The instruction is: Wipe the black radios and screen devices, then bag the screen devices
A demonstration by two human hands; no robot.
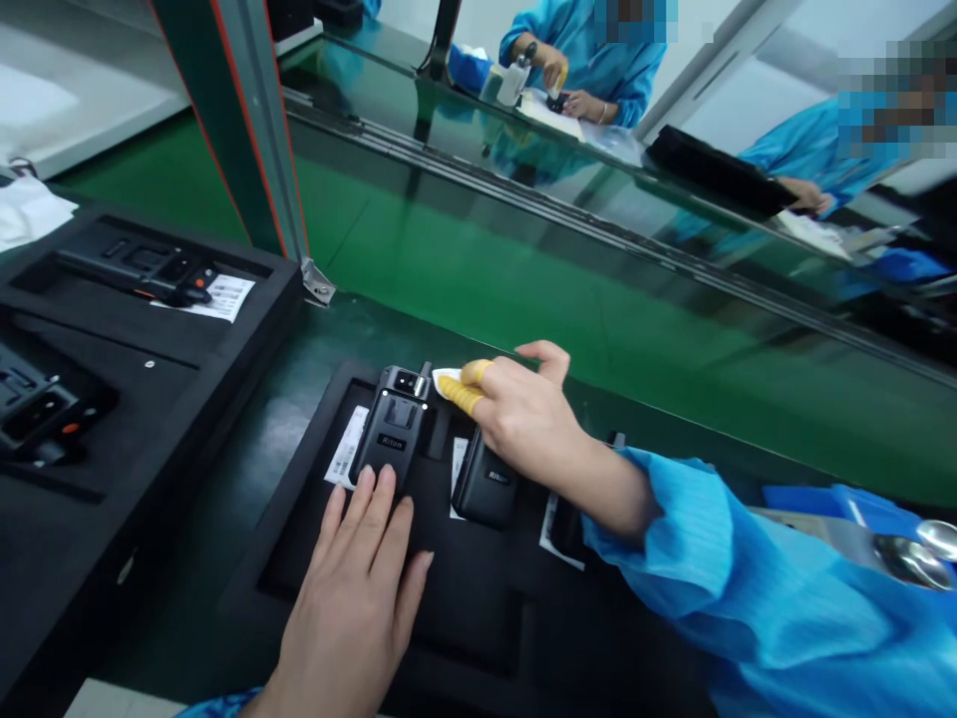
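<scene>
My left hand (359,578) lies flat, fingers stretched out, on a black foam tray (299,543). Its fingertips touch the lower end of a black device (391,434) marked "Riton". My right hand (523,414) has yellow finger cots on two fingers and pinches a small white wipe (447,380) against the device's top right corner. A second black device (485,486) lies partly under my right hand. White paper labels (348,446) sit beside the devices.
A larger black foam tray (112,399) with more black devices (160,269) and a label stands at the left. A green conveyor belt (560,289) runs behind. Two people in blue coats work beyond it. A metal post (246,130) rises at upper left.
</scene>
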